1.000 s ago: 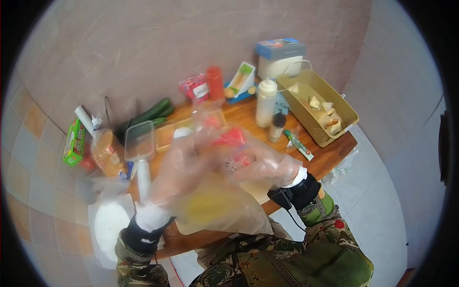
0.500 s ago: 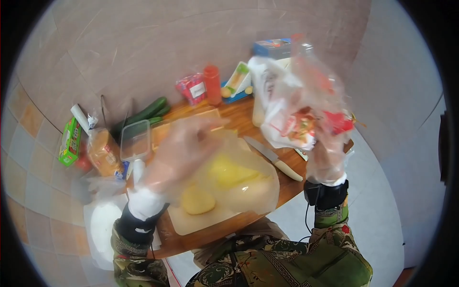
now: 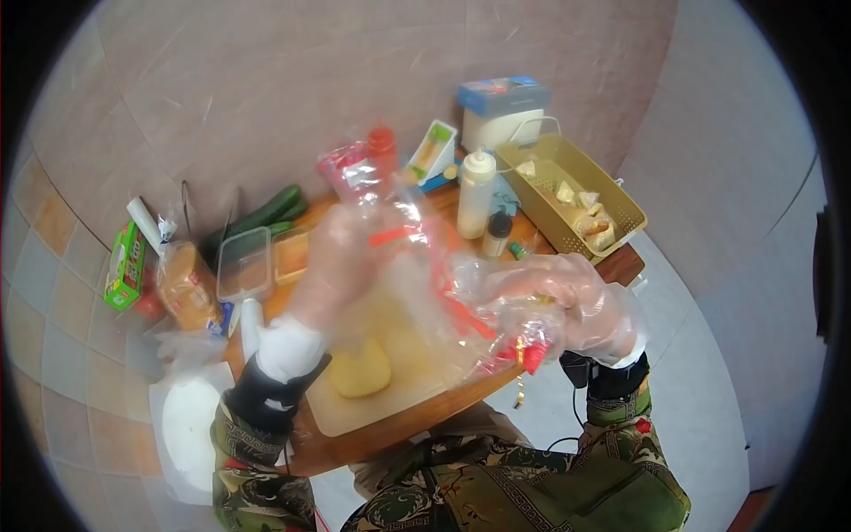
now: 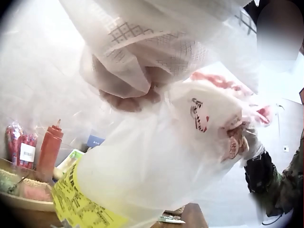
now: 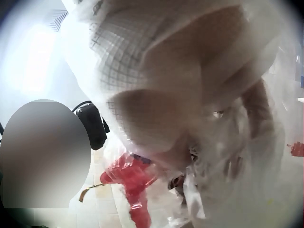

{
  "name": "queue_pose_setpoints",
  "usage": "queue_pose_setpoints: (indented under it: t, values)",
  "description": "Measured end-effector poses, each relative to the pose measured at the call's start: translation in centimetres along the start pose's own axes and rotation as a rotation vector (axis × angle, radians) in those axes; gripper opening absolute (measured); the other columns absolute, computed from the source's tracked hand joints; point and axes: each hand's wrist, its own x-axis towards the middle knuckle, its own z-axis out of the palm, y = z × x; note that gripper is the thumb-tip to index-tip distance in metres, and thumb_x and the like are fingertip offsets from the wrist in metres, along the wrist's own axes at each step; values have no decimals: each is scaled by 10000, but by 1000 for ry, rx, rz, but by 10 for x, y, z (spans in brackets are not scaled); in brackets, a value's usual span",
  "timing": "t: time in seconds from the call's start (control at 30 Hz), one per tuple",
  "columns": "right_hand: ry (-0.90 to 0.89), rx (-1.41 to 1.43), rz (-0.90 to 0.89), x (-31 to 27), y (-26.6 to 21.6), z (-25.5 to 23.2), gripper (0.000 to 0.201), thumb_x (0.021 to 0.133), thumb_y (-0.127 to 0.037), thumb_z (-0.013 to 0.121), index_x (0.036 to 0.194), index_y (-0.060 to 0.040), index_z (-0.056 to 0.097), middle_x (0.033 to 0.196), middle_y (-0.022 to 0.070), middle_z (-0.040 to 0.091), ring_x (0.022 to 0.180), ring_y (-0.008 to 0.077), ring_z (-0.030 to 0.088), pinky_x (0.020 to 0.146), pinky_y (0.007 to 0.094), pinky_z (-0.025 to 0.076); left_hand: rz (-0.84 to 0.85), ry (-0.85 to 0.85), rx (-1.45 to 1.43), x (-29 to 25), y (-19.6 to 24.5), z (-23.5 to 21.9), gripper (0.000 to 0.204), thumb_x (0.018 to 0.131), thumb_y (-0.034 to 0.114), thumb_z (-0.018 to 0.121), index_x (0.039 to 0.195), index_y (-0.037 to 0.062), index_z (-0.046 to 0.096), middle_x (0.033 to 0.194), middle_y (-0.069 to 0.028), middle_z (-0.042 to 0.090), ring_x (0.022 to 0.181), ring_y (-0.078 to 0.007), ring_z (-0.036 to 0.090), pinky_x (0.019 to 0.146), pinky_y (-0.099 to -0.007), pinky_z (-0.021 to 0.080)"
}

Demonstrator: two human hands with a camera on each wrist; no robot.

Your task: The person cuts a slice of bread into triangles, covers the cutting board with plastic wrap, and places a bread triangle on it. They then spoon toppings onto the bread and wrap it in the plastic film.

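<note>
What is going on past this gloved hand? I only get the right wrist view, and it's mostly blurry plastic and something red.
Observer: In the head view, a see-through plastic bag with red markings spans the space between the right hand and the left hand.
Visitor: Is there food underneath? I can't see any.
Observer: Yes, a yellowish slice lies on a pale cutting board, nearer the left hand.
Visitor: And what's farther back, behind the left hand?
Observer: Dark green cucumbers lie at the back of the table, by the wall.
</note>
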Motion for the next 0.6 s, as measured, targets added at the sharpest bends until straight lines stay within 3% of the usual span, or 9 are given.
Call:
queue_pose_setpoints:
  t: [0.1,0.17,0.2,0.27,0.33,0.37,0.4,0.47,0.6]
  values:
    - [-30,24,17,-4,25,9,397,818,-159,780,1191,-71,680,1121,158,714,980,330,695,828,386,547,-96,19,-267,0,7,1,207,827,24,690,1019,54,763,884,-178,717,847,-294,708,731,-333,542]
    - [-57,58,181,0,21,12,386,815,-133,770,1187,-85,680,1101,150,713,964,327,695,814,382,544,65,-132,490,4,9,2,209,919,86,632,1093,40,738,959,-115,751,793,-195,689,762,-315,558]
    - [-86,93,342,3,17,14,379,813,-108,760,1183,-99,680,1080,143,713,947,323,694,800,378,541,67,-138,488,4,11,4,209,919,86,632,1093,40,738,959,-115,751,793,-195,689,762,-315,558]
    - [-78,32,266,15,10,17,421,806,-51,725,1219,-104,656,1041,139,708,914,322,692,781,381,530,-30,-204,505,4,25,11,208,900,64,648,1075,38,757,916,-137,754,746,-171,666,750,-316,545]
    - [48,134,571,19,12,23,435,803,-25,696,1225,-107,636,977,151,702,868,328,691,750,388,526,121,-182,440,2,21,19,211,902,67,647,1080,39,756,888,-130,750,719,-171,655,725,-312,539]
    - [32,-71,358,19,21,24,380,814,-43,680,1188,-39,617,901,183,686,807,346,682,706,376,519,264,-155,375,1,21,24,214,904,70,646,1086,41,755,860,-123,747,691,-171,643,700,-309,533]
    - [35,-70,362,19,26,28,380,814,-43,680,1188,-39,617,901,183,686,807,346,682,706,376,519,263,-160,372,0,20,27,214,904,70,646,1086,41,755,860,-123,747,691,-171,643,700,-309,533]
    - [71,-189,405,19,31,34,304,950,-189,580,1172,-8,681,978,84,724,811,167,617,778,322,508,152,-187,361,-1,29,34,200,900,69,650,1067,36,754,859,-112,743,704,-192,651,703,-310,530]
    - [-94,-163,495,26,48,36,410,972,-344,596,1116,28,692,1053,91,723,889,169,636,822,326,513,110,-212,279,-4,27,46,185,900,65,652,1050,21,751,858,-101,736,708,-200,655,697,-304,525]
